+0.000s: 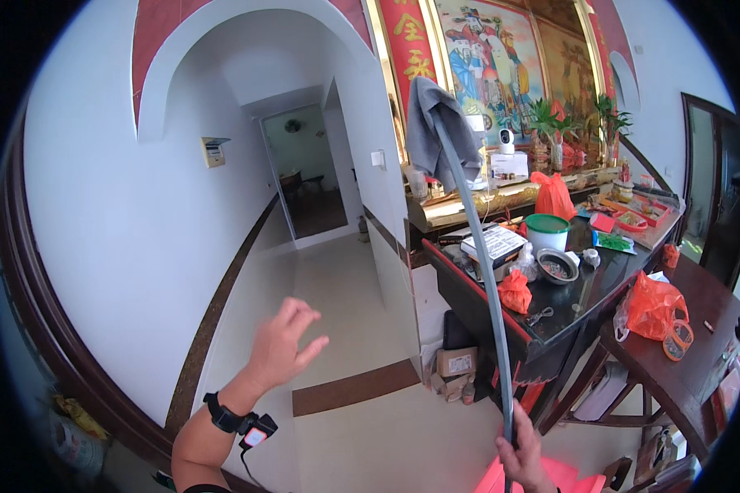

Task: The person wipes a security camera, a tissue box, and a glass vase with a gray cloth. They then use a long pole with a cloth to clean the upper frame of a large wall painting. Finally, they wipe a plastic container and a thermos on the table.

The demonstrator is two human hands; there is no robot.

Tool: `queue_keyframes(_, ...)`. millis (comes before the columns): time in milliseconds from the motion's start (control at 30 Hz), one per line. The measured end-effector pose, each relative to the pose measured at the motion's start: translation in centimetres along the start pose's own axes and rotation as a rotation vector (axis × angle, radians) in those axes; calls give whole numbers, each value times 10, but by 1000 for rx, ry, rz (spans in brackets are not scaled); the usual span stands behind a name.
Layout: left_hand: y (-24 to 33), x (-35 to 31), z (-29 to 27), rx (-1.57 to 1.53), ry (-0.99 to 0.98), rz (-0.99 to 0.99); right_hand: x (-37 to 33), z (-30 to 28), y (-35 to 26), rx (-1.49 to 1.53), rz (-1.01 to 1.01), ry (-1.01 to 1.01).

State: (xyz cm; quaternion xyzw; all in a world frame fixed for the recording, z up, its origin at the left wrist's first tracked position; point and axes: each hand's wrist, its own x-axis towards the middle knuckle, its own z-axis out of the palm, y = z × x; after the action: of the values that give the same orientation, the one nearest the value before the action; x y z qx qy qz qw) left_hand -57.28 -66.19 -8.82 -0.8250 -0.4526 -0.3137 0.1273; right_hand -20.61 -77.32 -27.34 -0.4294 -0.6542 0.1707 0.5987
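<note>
My right hand [524, 456] is wrapped round the lower part of a long grey pole [483, 259]. The pole rises upward and leans to the left. Over its top end hangs a grey cloth [432, 131], in front of the altar's left side. My left hand [286, 341] is raised over the floor of the passage, thumb apart from slightly curled fingers, with nothing in it. A black strap with a small lit device [251, 427] sits on my left wrist.
Right of the pole, a dark altar table [580, 283] bears a green-lidded white tub [547, 232], a metal bowl [557, 267] and red bags. A brown wooden table [699, 316] holds a red plastic bag [654, 308]. Cardboard boxes [456, 361] stand beneath. An arched passage [337, 271] opens ahead.
</note>
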Motion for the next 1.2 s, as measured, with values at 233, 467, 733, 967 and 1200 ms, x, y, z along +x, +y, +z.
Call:
queue_keyframes(233,-60,-11,61,-224,-400,-137,113,36,9,-241,-153,41)
queue_keyframes(467,-153,1,95,-265,-450,-37,244,108,43,-337,-191,164)
queue_keyframes(733,-310,11,111,-315,-473,-149,397,198,99,-662,-320,412)
queue_keyframes(967,-397,6,125,-404,-421,-267,477,243,130,-1051,-151,453)
queue_keyframes(1200,-434,-6,150,-478,-286,-295,630,225,58,-1052,-311,542)
